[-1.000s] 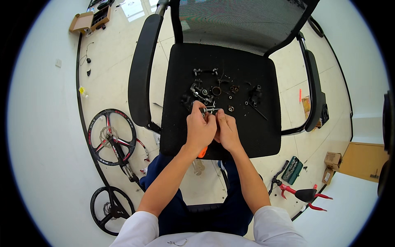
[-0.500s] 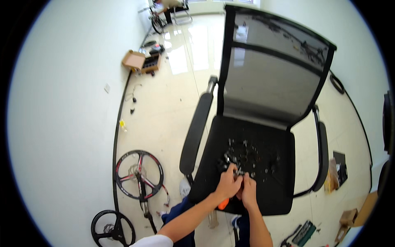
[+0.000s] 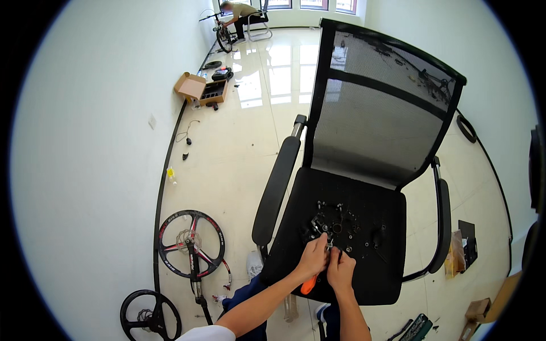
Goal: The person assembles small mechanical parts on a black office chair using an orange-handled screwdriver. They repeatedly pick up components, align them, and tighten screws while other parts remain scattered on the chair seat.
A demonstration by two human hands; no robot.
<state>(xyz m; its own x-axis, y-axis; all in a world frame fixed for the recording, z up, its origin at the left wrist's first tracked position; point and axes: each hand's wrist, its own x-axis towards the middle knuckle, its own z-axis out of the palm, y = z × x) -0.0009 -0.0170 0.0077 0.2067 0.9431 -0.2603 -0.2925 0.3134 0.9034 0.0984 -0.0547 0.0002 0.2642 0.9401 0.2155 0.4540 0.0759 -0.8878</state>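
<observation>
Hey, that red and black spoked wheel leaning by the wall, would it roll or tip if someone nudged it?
The spoked wheel probably tips rather than rolls: it seems to lean on the white wall from a glossy floor, so its base may slide out. Its thick spokes look rigid, so it likely won't flex and may feel fairly heavy.

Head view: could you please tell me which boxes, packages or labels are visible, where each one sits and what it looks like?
Open cardboard box: on the floor by the left wall, far back; brown, flaps up, dark insert inside.
Small cardboard box: floor at lower right; brown.
Crumpled brown package: floor right of the chair.
Small yellow item: floor by the wall; too small to tell.
</observation>
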